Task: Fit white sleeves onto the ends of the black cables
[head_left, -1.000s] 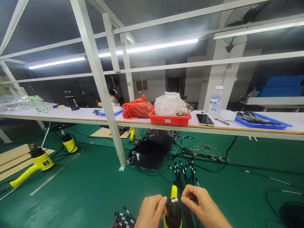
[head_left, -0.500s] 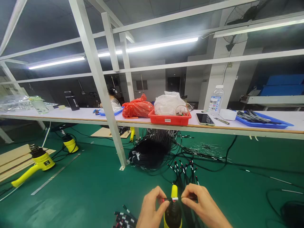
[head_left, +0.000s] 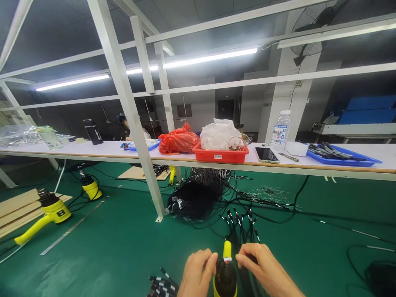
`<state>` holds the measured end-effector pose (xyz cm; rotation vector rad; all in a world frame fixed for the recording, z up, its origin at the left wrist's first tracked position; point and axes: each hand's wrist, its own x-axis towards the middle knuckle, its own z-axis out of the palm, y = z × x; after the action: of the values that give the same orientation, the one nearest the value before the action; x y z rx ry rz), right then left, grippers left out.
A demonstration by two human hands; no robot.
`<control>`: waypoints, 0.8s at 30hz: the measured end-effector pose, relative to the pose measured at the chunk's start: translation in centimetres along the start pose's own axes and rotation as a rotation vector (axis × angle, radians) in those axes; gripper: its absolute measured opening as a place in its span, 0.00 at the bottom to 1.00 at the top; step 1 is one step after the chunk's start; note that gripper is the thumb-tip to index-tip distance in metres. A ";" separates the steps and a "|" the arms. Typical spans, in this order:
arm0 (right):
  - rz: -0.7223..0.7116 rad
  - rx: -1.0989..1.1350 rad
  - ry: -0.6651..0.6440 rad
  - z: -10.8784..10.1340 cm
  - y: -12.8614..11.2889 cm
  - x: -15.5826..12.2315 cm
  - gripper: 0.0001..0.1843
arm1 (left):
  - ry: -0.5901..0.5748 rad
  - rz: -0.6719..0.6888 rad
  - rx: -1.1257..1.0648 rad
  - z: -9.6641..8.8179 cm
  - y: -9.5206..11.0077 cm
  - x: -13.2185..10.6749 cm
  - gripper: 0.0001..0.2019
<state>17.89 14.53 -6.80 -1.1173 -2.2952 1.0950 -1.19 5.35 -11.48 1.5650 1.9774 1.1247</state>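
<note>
Both hands hold a thin black cable low in the head view, stretched level between them. A short white sleeve [head_left: 227,259] on it stands out in front of the yellow and black heat gun [head_left: 225,284]. My left hand [head_left: 199,268] is closed in a pinch at the left end, its fingers hiding most of that end. On the other side, my right hand [head_left: 261,262] pinches the cable between thumb and forefinger. The sleeve is at the heat gun's nozzle; whether they touch I cannot tell. Bundled black cables [head_left: 162,285] lie left of my left hand.
More black cables with red tips [head_left: 238,225] lie beyond my hands. Two yellow heat guns [head_left: 57,211] rest at the left on the green surface. The raised shelf holds a red tray [head_left: 221,156], a phone [head_left: 266,155], a bottle [head_left: 280,130] and a blue tray [head_left: 355,162].
My left fingers have turned and now cover the cable's red-marked end, which showed earlier. Both hands are slightly lower; the white sleeve stays at nearly the same place over the nozzle.
</note>
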 end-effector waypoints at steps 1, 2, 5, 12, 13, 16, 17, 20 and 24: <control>0.001 -0.022 -0.014 0.0 0.0 -0.1 0.20 | -0.003 -0.013 0.024 0.1 -0.2 -0.1 0.27; -0.002 -0.036 -0.022 0.0 0.0 -0.1 0.22 | -0.007 -0.024 0.040 0.2 -0.3 -0.2 0.27; -0.006 -0.019 -0.021 0.0 -0.2 0.0 0.21 | -0.011 -0.037 0.028 0.3 -0.3 -0.2 0.26; -0.009 0.054 0.011 0.1 -0.5 0.2 0.12 | 0.018 0.064 -0.093 0.1 0.1 0.2 0.19; 0.001 0.027 0.001 0.1 -0.5 0.1 0.14 | 0.030 0.049 -0.076 0.2 -0.1 0.1 0.20; 0.026 -0.055 -0.030 0.3 -0.3 -0.2 0.23 | 0.026 -0.025 0.009 0.4 -0.8 -0.2 0.24; 0.032 -0.069 -0.037 0.4 -0.2 -0.3 0.24 | 0.007 -0.047 0.042 0.5 -0.9 -0.2 0.26; 0.039 -0.066 -0.015 0.6 0.1 -0.2 0.25 | -0.036 -0.080 0.098 0.5 -0.8 -0.2 0.29; 0.002 0.060 0.027 0.7 -0.3 0.1 0.19 | -0.018 -0.010 -0.012 -0.1 0.3 0.0 0.19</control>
<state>17.27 14.13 -6.97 -1.1046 -2.2260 1.1351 -1.10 5.37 -11.22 1.5528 1.9611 1.1128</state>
